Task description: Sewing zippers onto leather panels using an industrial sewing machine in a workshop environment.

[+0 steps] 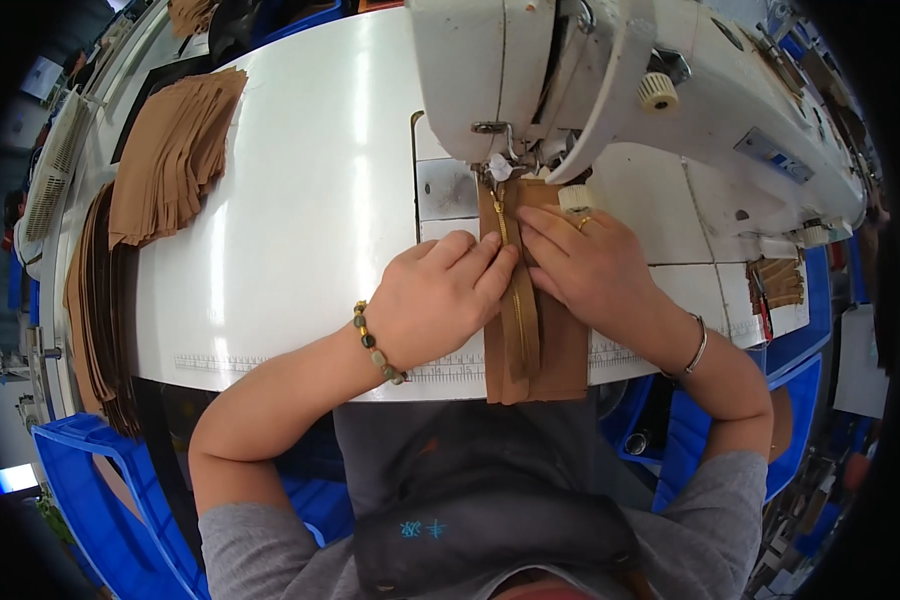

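Note:
A long zipper (518, 330) with brass-coloured teeth and brown tape lies on a flat brown fabric piece (565, 345). Its far end sits at the presser foot of a white sewing machine (530, 80). My left hand (445, 285) is closed, its thumb and bunched fingertips on the zipper's left side. To the right of the teeth, my right hand (590, 260) rests its stretched fingers flat on the fabric, with the thumb held apart. The fabric's near end reaches the table's front edge. The needle tip is too small to make out.
Stacks of brown fabric pieces (175, 160) lie at the left of the white table (290, 190), with longer strips (100, 300) hanging over its edge. Small brown pieces (778, 282) and a slim red-and-black tool (763, 308) are at right. Blue bins (110, 500) stand below.

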`<action>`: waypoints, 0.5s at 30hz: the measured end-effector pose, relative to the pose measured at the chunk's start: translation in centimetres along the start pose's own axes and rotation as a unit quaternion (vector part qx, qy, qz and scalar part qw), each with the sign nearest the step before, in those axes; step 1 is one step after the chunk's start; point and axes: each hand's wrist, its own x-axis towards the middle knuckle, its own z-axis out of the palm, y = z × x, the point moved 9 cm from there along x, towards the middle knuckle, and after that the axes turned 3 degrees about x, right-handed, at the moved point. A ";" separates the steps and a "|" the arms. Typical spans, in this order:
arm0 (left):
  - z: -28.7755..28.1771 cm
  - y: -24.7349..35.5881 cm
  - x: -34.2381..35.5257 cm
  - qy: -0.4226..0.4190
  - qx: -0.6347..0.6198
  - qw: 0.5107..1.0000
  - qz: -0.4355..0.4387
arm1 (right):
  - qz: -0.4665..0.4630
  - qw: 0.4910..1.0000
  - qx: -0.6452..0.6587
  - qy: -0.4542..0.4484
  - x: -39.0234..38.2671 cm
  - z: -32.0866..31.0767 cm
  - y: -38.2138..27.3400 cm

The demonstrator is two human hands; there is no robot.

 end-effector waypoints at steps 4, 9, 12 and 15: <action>-0.1 -0.5 -0.8 -0.006 -0.039 0.999 -0.030 | -0.025 0.998 0.057 -0.008 -1.6 -1.2 -3.9; -0.5 0.0 -1.3 -0.016 -0.040 0.998 -0.040 | -0.059 0.987 0.148 -0.035 -4.4 -1.0 -8.6; -0.7 1.2 -1.8 -0.026 -0.024 0.999 -0.037 | -0.075 0.992 0.099 0.004 -5.3 -1.0 -9.1; -0.7 2.5 -2.5 -0.046 -0.016 0.998 -0.044 | -0.110 0.990 0.075 0.034 -6.0 -1.1 -9.5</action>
